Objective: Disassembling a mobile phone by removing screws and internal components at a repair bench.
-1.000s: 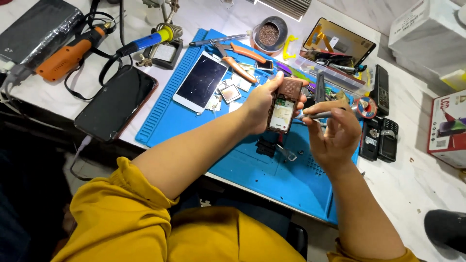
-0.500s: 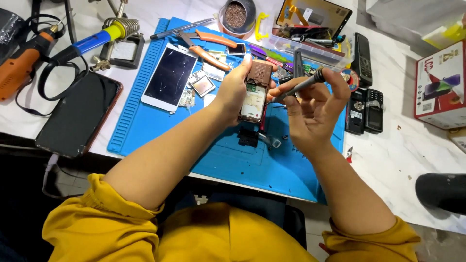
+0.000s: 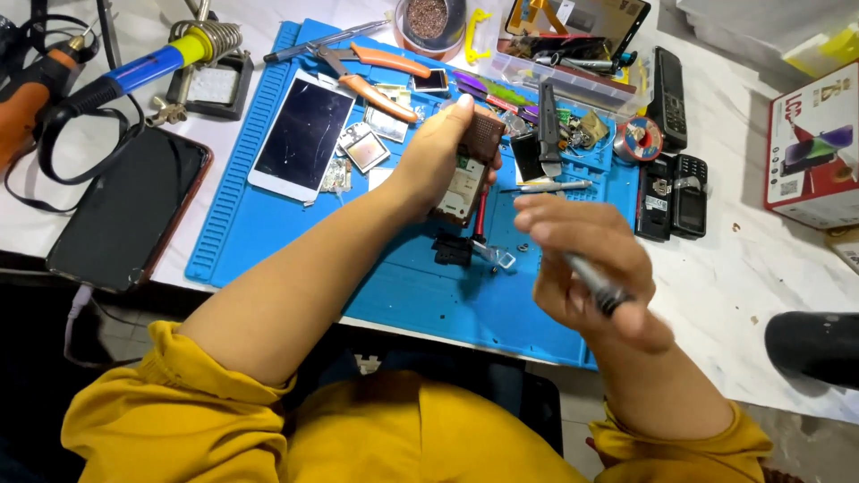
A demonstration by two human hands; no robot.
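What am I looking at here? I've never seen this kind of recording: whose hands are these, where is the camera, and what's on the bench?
The camera sits on a person's head, looking down at their own bare hands. The left hand holds an opened small phone upright. The right hand grips a dark slim tool, blurred. Below lies a blue work mat with a white phone, orange pliers and small parts. Left of it, on the white table, are a soldering iron and a black phone.

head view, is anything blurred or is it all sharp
Head view: the right hand and the dark tool it grips are smeared with motion blur; the left hand, the opened phone it holds and the blue mat look sharp under even light.
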